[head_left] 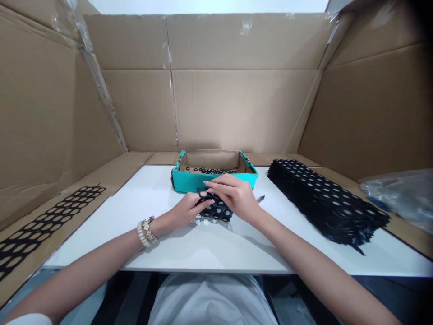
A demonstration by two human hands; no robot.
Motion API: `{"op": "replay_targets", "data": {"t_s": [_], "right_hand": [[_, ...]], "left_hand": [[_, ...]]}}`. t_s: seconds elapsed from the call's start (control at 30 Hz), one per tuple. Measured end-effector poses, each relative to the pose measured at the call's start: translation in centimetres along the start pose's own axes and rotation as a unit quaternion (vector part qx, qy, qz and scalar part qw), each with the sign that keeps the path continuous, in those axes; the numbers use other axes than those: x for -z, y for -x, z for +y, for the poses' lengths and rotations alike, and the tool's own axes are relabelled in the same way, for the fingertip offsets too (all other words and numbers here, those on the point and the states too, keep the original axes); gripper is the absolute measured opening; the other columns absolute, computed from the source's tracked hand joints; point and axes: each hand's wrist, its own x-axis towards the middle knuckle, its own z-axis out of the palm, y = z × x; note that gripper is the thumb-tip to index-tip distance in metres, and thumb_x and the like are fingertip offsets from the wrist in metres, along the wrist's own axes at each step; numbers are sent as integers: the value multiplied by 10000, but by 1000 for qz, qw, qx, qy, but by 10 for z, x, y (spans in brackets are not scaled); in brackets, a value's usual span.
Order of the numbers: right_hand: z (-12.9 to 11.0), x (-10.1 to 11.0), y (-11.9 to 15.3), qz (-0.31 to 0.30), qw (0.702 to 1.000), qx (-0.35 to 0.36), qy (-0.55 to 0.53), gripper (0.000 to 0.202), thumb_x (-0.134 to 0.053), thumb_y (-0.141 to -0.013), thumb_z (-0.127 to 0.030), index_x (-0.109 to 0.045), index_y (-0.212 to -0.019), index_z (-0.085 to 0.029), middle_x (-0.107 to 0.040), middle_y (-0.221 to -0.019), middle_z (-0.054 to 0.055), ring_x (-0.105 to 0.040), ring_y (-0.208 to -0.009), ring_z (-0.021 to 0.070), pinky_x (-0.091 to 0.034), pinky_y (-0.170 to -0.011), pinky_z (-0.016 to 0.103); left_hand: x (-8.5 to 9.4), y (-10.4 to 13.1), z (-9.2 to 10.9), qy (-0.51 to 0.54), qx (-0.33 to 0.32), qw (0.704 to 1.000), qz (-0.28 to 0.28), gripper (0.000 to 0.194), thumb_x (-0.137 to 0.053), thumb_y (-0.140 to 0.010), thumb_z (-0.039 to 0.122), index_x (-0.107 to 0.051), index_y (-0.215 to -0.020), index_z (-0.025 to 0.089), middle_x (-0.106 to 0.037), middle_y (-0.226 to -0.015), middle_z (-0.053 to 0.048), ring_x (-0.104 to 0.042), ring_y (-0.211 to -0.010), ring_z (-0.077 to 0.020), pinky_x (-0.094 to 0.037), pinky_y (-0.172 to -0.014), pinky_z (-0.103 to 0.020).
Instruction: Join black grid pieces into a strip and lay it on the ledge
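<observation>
A small black sheet with round holes (219, 211) is held up just in front of the teal box (192, 181), over the white table. My left hand (187, 208) grips its left end between thumb and fingers. Over its upper edge is my right hand (235, 195), fingers drawn together and pointing left; what its fingertips pinch, if anything, is hidden. Small black rings (216, 171) lie inside the box. Beside my right wrist, the pointed tip of a tool (260, 198) shows on the table.
A thick stack of black perforated sheets (324, 194) lies at the right. One flat perforated strip (50, 219) rests on cardboard at the left. Clear plastic (402, 194) and a blue item (379, 203) are far right. Tall cardboard walls (237, 108) surround the white table (135, 189).
</observation>
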Motion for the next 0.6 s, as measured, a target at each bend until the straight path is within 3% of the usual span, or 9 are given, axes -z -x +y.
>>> {"op": "replay_targets", "data": {"t_s": [0.1,0.23,0.43,0.5,0.6], "right_hand": [[-1,-3,2,-58,998,-29,-20,287,-476,-952,-282,-660,-1146,-178,-709,-987,66,-650,-894,173,-529,-768,305],[-1,4,1,-107,991,-53,-53,369,-596,-876,-373,-631,-1202,-203,-699,-1053,64,-659,-939,187,-528,-787,294],[-4,7,-4,-121,978,-104,-137,228,-565,-897,-357,-726,-998,-230,-728,-993,15,-683,-915,181,-530,-791,271],[-3,6,-5,-94,969,-153,-171,272,-538,-906,-389,-739,-886,-207,-740,-918,19,-694,-857,180,-536,-761,266],[3,7,-8,61,940,-246,-229,406,-491,-903,-494,-699,-802,-161,-730,-760,45,-703,-738,184,-560,-665,272]], "left_hand": [[2,0,3,-3,-4,1000,7,292,-411,-946,350,-523,-769,146,-519,-686,29,-436,-632,-109,-349,-606,-227],[5,1,0,-29,-33,999,0,290,-378,-960,318,-517,-768,150,-567,-733,8,-485,-655,-115,-378,-620,-223],[6,0,-4,-83,-88,992,-20,261,-375,-968,274,-591,-874,160,-645,-833,-32,-571,-720,-142,-426,-703,-237],[6,0,-3,-85,-91,992,-21,264,-380,-965,268,-619,-922,166,-663,-865,-47,-602,-761,-164,-436,-727,-249],[6,-1,-1,-67,-77,995,-6,276,-397,-955,281,-649,-993,174,-686,-902,-64,-635,-864,-208,-451,-767,-266]]}}
